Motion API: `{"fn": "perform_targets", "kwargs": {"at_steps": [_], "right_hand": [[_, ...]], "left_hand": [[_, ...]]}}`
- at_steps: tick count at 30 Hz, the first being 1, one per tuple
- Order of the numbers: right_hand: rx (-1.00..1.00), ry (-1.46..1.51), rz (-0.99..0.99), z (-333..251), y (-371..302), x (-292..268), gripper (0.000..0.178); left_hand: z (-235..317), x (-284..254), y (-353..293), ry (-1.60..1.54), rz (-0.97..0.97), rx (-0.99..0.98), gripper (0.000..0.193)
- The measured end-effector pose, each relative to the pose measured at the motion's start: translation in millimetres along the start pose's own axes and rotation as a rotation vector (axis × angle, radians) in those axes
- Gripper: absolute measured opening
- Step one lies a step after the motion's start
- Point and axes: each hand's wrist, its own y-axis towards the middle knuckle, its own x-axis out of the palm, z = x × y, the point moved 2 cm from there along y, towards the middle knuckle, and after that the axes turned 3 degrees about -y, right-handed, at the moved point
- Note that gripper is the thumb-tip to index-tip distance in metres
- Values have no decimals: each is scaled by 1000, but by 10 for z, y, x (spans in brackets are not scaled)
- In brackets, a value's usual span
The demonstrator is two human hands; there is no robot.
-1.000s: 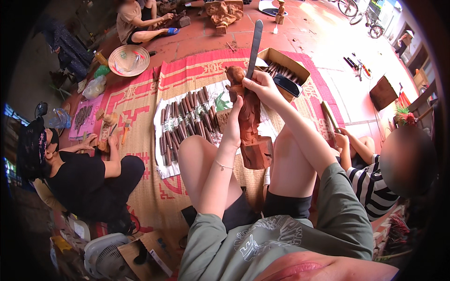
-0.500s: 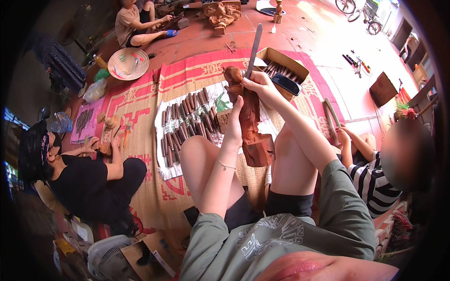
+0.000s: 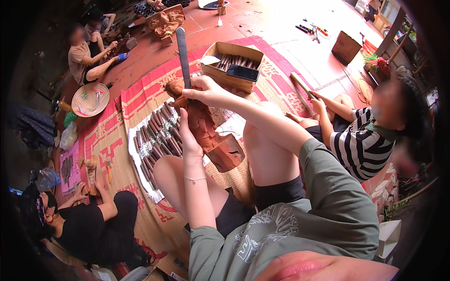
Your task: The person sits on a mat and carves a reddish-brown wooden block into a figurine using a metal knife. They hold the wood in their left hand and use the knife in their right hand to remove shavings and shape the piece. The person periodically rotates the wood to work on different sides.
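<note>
Against the left hand (image 3: 191, 139) tilts a ridged wooden carving (image 3: 205, 130)

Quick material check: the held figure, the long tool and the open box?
Carved figure: apparently wood, by its reddish-brown colour and cut folds; matte, seemingly unvarnished. Long tool: probably metal, slim and dark grey with a dull sheen, though texture is unclear. Open box: likely cardboard, plain brown with thin walls.

Red-tiled floor (image 3: 199, 29), partly covered by a red-and-straw patterned mat (image 3: 112, 133); upper right flooded with bright light, left side shaded.
</note>
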Motion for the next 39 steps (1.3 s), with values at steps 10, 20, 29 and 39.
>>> {"fn": "perform_targets", "kwargs": {"at_steps": [10,20,29,39], "right_hand": [[4,88,-56,63,31,-38,32],[36,214,-80,28,27,-30,32],[40,74,22,216,101,-4,29],[-11,-15,56,194,64,-10,28]], "left_hand": [[-10,29,8,49,-5,12,56],[-3,64,-11,30,9,40,56],[77,141,-89,87,43,39,61],[37,101,-59,7,-8,17,60]]}}
